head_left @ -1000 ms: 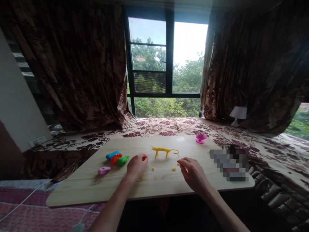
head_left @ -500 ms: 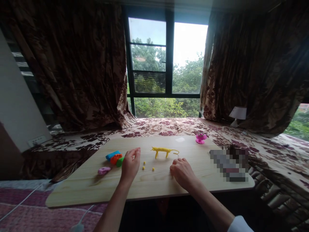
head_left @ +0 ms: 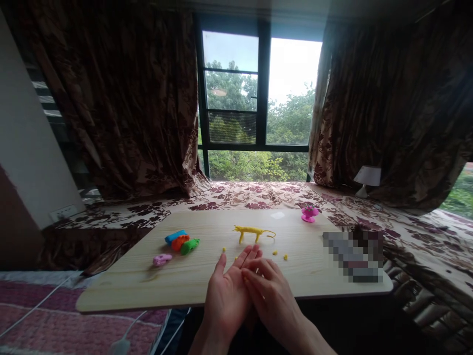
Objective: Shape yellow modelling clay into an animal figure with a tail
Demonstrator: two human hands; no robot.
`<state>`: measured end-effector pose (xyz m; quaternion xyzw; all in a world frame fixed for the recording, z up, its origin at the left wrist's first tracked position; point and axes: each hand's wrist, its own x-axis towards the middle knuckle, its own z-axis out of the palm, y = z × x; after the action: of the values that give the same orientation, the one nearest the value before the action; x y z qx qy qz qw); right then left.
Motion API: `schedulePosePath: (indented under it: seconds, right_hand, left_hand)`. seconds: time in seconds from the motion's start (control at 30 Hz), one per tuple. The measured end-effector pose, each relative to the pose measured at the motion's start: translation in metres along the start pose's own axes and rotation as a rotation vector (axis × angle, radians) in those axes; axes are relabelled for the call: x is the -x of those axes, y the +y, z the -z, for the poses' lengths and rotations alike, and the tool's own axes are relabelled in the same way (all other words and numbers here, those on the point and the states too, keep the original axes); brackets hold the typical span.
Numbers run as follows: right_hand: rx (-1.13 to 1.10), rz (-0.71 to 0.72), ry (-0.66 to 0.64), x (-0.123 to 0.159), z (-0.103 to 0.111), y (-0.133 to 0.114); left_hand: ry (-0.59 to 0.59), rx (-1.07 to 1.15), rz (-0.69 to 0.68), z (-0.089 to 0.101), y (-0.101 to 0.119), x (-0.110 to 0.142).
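Observation:
My left hand [head_left: 226,293] lies palm up with its fingers stretched flat, over the near edge of the wooden board [head_left: 148,281]. My right hand [head_left: 273,298] rests beside it, its curled fingertips pressed onto the left palm; whether anything lies between them is hidden. Just beyond the fingers stands a thin yellow clay animal [head_left: 253,231]. A few tiny yellow clay bits [head_left: 275,253] are scattered on the board around it.
Blue, orange and green clay lumps [head_left: 181,240] and a pink lump [head_left: 161,259] lie at the board's left. A pink clay figure [head_left: 309,213] stands at the far right; a blurred-out object [head_left: 353,254] is at the right edge. A small lamp [head_left: 366,176] and curtains are behind.
Both hands have drawn back from the board towards me and come together. The left hand turned palm up and the right hand's fingers came to rest on it.

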<state>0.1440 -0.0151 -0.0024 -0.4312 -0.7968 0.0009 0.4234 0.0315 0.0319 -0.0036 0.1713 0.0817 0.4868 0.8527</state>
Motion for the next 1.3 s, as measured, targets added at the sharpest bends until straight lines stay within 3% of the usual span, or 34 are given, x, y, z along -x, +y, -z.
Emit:
schedulePosePath:
  seconds: [0.13, 0.23, 0.3, 0.4, 0.53, 0.7, 0.8, 0.9, 1.0, 1.1, 1.2, 1.3]
  right_hand:
    - [0.038, 0.106, -0.138, 0.007, -0.002, -0.01]
    - [0.119, 0.029, -0.167, 0.005, -0.005, -0.007]
    - [0.166, 0.008, -0.163, 0.007, -0.007, -0.003]
    - [0.186, 0.118, -0.183, 0.013, -0.01, -0.003]
    - [0.179, 0.186, -0.218, 0.014, -0.011, -0.011]
    - [0.21, 0.105, -0.162, 0.011, -0.01, -0.002]
    - [0.216, 0.193, -0.129, 0.018, -0.017, 0.001]
    - [0.2, 0.263, -0.111, 0.019, -0.021, -0.002]
    - [0.213, 0.186, -0.12, 0.015, -0.017, 0.001]
    - [0.259, 0.14, -0.104, 0.016, -0.014, 0.009]
    - [0.267, 0.232, -0.107, 0.024, -0.021, 0.008]
    - [0.245, 0.293, -0.13, 0.023, -0.025, 0.0]
  left_hand:
    - [0.038, 0.016, -0.063, 0.003, -0.006, -0.001]
    - [0.036, -0.004, -0.019, 0.004, -0.011, 0.002]
    - [-0.005, -0.006, 0.009, 0.004, -0.006, 0.004]
    - [-0.089, 0.02, -0.048, 0.006, 0.005, 0.005]
    - [-0.126, 0.027, -0.051, 0.011, -0.003, 0.001]
    - [-0.137, 0.036, 0.003, 0.01, -0.002, 0.003]
    - [-0.155, 0.044, -0.054, 0.007, 0.009, 0.005]
    - [-0.146, 0.04, -0.065, 0.009, 0.004, 0.005]
    - [-0.133, 0.021, 0.014, 0.011, -0.006, 0.005]
    - [-0.162, 0.02, 0.043, 0.008, -0.001, 0.007]
    - [-0.194, 0.032, -0.019, 0.002, 0.01, 0.007]
    - [-0.172, 0.02, -0.071, 0.003, 0.007, 0.006]
